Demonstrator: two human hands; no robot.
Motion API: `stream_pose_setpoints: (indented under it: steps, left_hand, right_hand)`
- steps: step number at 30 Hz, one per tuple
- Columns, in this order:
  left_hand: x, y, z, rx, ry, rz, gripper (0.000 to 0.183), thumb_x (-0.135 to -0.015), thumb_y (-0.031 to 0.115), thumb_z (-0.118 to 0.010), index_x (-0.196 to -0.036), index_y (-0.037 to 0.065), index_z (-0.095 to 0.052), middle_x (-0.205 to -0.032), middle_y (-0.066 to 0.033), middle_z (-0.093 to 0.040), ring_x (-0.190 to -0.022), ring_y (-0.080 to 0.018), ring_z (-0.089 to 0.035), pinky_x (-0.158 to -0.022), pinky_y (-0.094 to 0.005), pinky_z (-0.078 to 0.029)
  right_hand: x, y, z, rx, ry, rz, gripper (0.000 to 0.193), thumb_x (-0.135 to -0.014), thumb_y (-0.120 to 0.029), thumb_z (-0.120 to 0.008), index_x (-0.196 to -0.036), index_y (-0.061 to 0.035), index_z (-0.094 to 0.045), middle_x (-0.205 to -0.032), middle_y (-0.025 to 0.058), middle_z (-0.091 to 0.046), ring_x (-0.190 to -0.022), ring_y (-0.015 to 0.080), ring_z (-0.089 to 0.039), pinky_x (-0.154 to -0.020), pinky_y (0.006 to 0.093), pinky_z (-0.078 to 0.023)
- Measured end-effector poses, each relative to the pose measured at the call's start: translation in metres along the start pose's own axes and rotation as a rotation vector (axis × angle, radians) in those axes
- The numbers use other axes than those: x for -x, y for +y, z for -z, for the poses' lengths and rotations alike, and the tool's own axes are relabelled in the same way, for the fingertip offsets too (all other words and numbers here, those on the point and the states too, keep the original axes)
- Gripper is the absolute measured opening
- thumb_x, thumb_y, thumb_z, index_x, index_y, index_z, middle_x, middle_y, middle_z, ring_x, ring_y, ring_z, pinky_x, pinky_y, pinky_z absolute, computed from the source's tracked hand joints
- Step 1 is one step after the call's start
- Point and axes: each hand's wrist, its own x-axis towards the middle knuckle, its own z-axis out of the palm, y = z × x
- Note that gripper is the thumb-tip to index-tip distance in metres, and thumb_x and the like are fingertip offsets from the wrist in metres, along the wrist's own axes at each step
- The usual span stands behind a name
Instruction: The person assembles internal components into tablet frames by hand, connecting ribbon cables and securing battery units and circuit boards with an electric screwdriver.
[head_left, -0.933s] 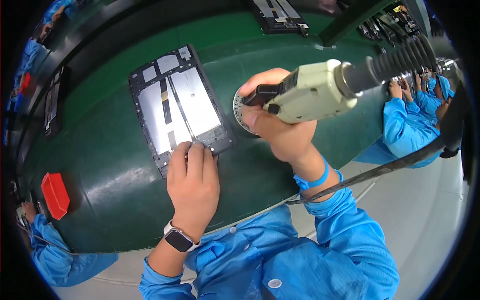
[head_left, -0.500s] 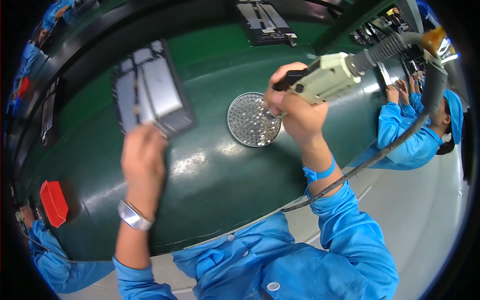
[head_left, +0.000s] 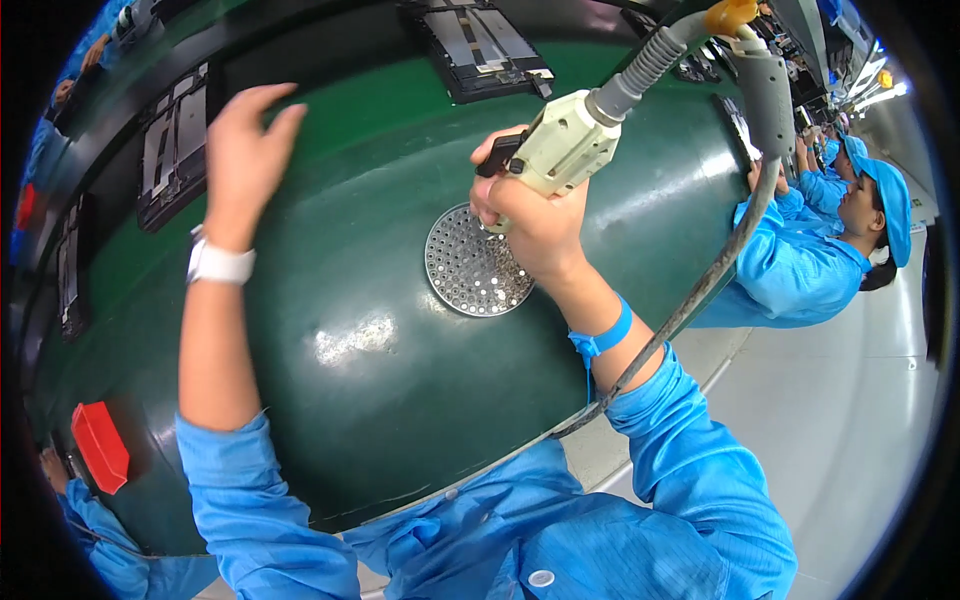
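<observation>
My right hand is wrapped round a cream-coloured power screwdriver with a black lever and a grey ribbed sleeve. Its lower end reaches the round perforated metal tray, where small shiny screws lie gathered on the right side. The screwdriver's tip is hidden by my fingers. My left hand is raised with thumb and fingers apart and holds nothing. Just left of it lies an opened tablet-like device, black-framed with silver panels inside.
Another opened device lies at the far middle, and one more at the far left. A red plastic bin sits at the left on the green tabletop. A thick cable hangs beside my right arm. Co-workers in blue sit at right.
The device that was under my left hand now lies farther away to the left, and that hand has let go of it and opened. My right hand still holds the screwdriver at the tray.
</observation>
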Motion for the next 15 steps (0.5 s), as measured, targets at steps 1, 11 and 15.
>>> stream_pose_setpoints:
  steps: [1,11,15]
  left_hand:
    - [-0.005,0.009,-0.029,0.111,-0.037,-0.015,0.03,-0.082,0.018,-0.074,-0.109,0.003,-0.072,-0.107,-0.0163,-0.071,-0.1,-0.0308,-0.068,-0.088,-0.0358,-0.052]
    - [-0.042,0.097,-0.181,-0.185,-0.181,0.109,0.078,-0.073,0.052,-0.08,-0.138,0.016,-0.056,-0.136,-0.0351,-0.047,-0.131,-0.0556,-0.038,-0.107,-0.0559,-0.037]
    - [-0.056,0.078,-0.194,0.058,0.029,0.141,0.069,-0.072,0.045,-0.084,-0.125,0.005,-0.066,-0.129,-0.0342,-0.054,-0.123,-0.0495,-0.049,-0.107,-0.0484,-0.04]
  right_hand:
    - [0.001,0.0,0.0,0.006,-0.003,0.005,0.023,-0.072,0.002,-0.058,-0.095,0.0045,-0.058,-0.063,0.0071,-0.056,-0.051,0.0136,-0.052,-0.052,0.0294,-0.047]
    - [0.001,0.003,0.002,-0.009,0.017,0.032,0.023,-0.072,0.003,-0.06,-0.094,0.0037,-0.057,-0.064,0.0078,-0.057,-0.051,0.014,-0.053,-0.051,0.0275,-0.045]
    - [-0.001,0.003,0.004,0.007,0.017,0.032,0.023,-0.072,0.004,-0.061,-0.095,0.0035,-0.057,-0.065,0.0087,-0.058,-0.052,0.0141,-0.053,-0.051,0.0273,-0.045]
